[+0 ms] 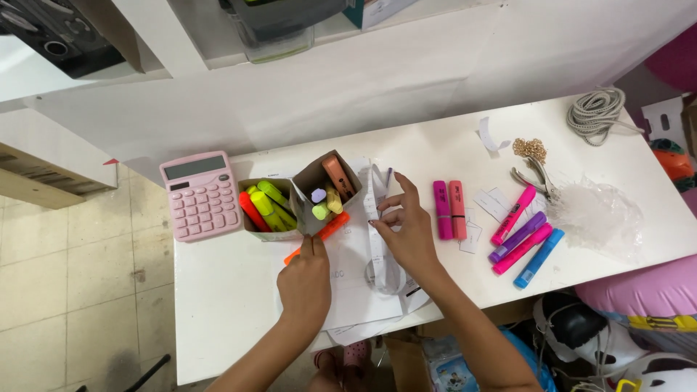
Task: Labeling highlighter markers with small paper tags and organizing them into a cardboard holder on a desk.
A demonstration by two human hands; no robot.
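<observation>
Two cardboard boxes (pixel 305 199) on the white counter (pixel 218 290) hold highlighters (pixel 265 207); left hand (pixel 305 279) pinches an orange marker (pixel 323 234), right hand (pixel 406 225) pinches a paper strip (pixel 377 218), its print illegible

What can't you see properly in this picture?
- Head view: the left hand covers its fingertips, so its grip on the orange marker is unclear.
- The paper strip is partly hidden behind the right hand.
- The grey cord runs behind the right-hand clutter.
</observation>
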